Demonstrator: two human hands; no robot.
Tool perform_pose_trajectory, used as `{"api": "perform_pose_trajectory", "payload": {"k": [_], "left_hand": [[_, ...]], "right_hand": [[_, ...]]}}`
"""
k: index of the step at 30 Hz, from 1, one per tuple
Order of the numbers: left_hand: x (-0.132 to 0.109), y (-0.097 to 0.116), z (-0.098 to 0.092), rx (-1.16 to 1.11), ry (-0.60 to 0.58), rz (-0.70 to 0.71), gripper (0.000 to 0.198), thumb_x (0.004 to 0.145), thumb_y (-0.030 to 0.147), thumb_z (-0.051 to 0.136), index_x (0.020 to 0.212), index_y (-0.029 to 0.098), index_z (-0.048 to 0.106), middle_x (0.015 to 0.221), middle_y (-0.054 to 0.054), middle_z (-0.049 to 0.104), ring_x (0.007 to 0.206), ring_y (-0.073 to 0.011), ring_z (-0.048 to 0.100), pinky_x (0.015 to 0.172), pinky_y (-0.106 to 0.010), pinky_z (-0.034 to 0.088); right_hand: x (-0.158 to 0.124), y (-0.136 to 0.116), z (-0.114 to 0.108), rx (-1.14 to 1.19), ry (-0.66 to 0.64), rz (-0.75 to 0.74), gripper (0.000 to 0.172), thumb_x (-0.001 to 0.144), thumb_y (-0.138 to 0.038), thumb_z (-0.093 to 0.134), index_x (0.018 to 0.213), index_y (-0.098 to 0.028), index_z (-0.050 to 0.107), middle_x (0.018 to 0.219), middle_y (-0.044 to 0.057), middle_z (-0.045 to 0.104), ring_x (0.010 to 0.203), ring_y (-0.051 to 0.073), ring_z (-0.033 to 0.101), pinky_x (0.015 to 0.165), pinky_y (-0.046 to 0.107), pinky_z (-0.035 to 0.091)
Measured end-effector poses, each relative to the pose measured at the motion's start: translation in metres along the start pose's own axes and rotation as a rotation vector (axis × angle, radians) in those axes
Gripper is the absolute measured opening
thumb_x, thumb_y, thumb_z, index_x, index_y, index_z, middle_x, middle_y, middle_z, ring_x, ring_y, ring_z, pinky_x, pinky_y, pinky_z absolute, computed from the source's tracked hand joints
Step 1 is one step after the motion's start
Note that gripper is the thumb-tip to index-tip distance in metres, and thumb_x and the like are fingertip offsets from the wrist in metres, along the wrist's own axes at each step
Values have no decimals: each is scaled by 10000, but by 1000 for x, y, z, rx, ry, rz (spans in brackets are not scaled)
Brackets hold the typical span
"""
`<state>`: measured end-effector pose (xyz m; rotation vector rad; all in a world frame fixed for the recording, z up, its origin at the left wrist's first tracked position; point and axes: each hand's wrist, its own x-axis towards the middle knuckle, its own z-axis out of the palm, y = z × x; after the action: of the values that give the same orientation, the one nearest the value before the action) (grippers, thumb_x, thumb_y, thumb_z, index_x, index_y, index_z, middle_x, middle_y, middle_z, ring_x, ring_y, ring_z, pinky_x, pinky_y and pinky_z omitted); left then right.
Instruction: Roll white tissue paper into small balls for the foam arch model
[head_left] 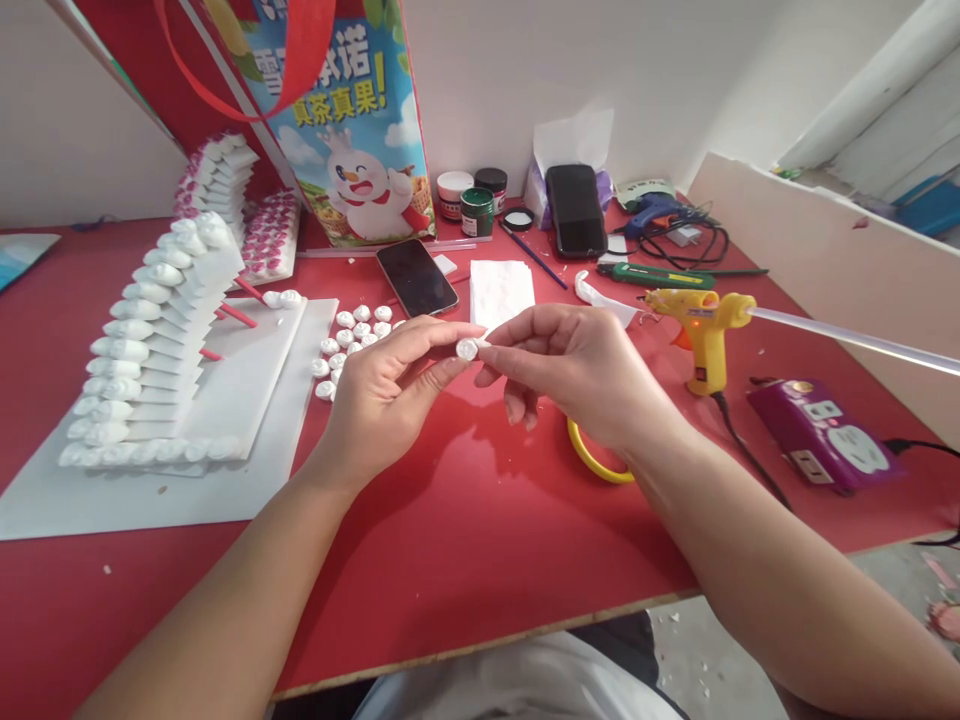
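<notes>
A small white rolled paper rosette (467,349) is held up over the red table between both hands. My left hand (397,380) pinches it from the left between thumb and fingers. My right hand (570,355) pinches its right edge, the other fingers curled below. Left of my left hand lie several similar white rosettes (328,346) in a loose group, partly hidden by that hand. Behind the hands is a stack of white paper squares (502,288). Under my right wrist shows a yellow ring (595,458), partly covered.
A white model with rosette-topped steps (150,345) stands on a white board (120,505) at left. A yellow glue gun (703,335), with a cord and long clear glue stick, and a purple power box (821,435) are at right. Behind lie phones (417,277), paint jars (477,212) and a gift bag (360,120).
</notes>
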<state>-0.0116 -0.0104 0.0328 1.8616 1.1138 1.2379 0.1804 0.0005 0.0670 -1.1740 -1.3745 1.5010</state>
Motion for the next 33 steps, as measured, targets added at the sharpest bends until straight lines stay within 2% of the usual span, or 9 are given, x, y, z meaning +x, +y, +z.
{"api": "perform_pose_trajectory", "payload": {"k": [3,6,10,12,14,20,27,33], "left_hand": [[-2,-1,2,-37,17,-35,218,963,287,699,1158,247,787,1129,-51,777,1066,-214,711,965,-326,552],[-3,0,5,-113,42,-102,235,927,299,750,1144,222,798,1126,-56,788,1062,-220,723,979,-328,563],[-3,6,11,-228,87,-205,204,878,304,807,1058,209,821,1051,-47,808,990,-201,744,908,-288,589],[-3,6,13,-307,100,-246,176,865,300,821,1019,214,827,999,-40,811,946,-191,745,877,-285,593],[-3,4,15,-388,102,-272,159,861,296,825,1004,226,828,959,-36,806,921,-189,737,866,-298,592],[-3,-3,20,-484,126,-282,153,862,298,825,1007,250,828,929,-29,788,877,-167,711,831,-287,575],[-5,-4,26,-471,232,-262,135,853,269,832,984,238,818,882,-5,776,822,-138,702,812,-262,572],[-5,-3,15,-320,102,-222,172,883,260,798,1054,249,813,953,-13,780,856,-147,702,813,-262,572]], "right_hand": [[-1,1,3,-103,49,-56,337,783,-418,865,807,-155,655,661,17,727,419,106,600,404,230,465],[-2,8,6,-272,128,-171,248,841,-355,797,801,-173,634,632,-8,681,461,105,594,459,232,439],[-4,21,11,-605,277,-456,119,882,-218,663,796,-197,583,662,-10,651,559,110,577,562,242,414],[-4,25,12,-780,334,-615,101,881,-178,610,795,-201,561,670,-6,639,564,109,546,568,246,387],[-3,28,12,-880,354,-713,109,883,-166,581,785,-200,549,671,-1,633,557,106,520,557,246,365],[-2,25,11,-660,273,-627,109,882,-171,613,790,-197,560,657,-26,628,553,89,528,566,221,400],[-4,28,15,-758,311,-696,99,884,-142,583,797,-186,570,669,-20,626,550,83,502,553,212,377],[-3,26,6,-849,178,-714,54,890,-140,587,844,-159,608,644,-26,607,531,83,488,548,228,351]]}}
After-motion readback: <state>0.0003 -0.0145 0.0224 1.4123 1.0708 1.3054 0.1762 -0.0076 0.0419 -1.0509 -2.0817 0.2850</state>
